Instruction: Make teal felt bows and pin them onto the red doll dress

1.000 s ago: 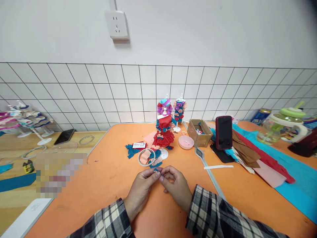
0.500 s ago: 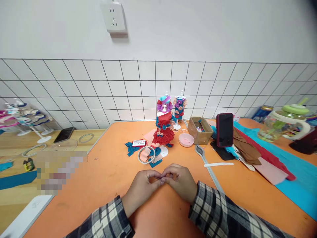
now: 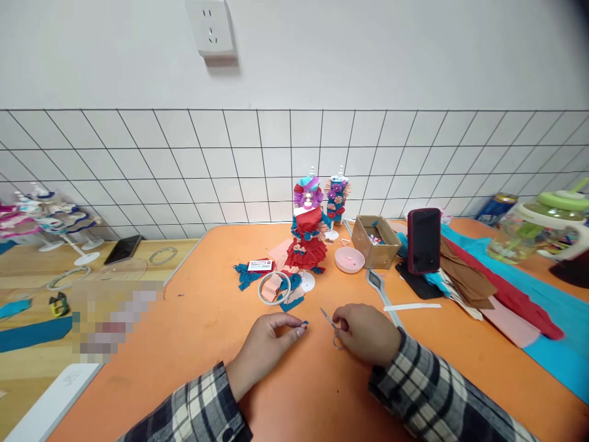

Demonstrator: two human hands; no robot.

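My left hand (image 3: pixel 269 345) rests on the orange table (image 3: pixel 197 331) and pinches a tiny blue paper piece (image 3: pixel 304 323) between thumb and fingers. A short way to its right, my right hand (image 3: pixel 363 334) is closed on small scissors (image 3: pixel 329 319) whose thin blades point up and left toward the blue piece. Both sleeves are plaid. Just beyond the hands lie a white tape ring (image 3: pixel 273 288) and blue paper scraps (image 3: pixel 245 275), with a red and blue paper doll (image 3: pixel 307 236) on a white stand behind them.
A second paper doll (image 3: pixel 336 201), a pink dish (image 3: pixel 349 259), a cardboard box (image 3: pixel 376 241) and a red phone (image 3: pixel 423 240) on a stand line the far side. Brown, red, pink and blue paper sheets (image 3: pixel 497 294) lie at right. A green-lidded jug (image 3: pixel 538 230) stands far right.
My hands were joined over the blue piece; they have parted. The right hand has moved right, and scissors now show in it. The left hand keeps the blue piece.
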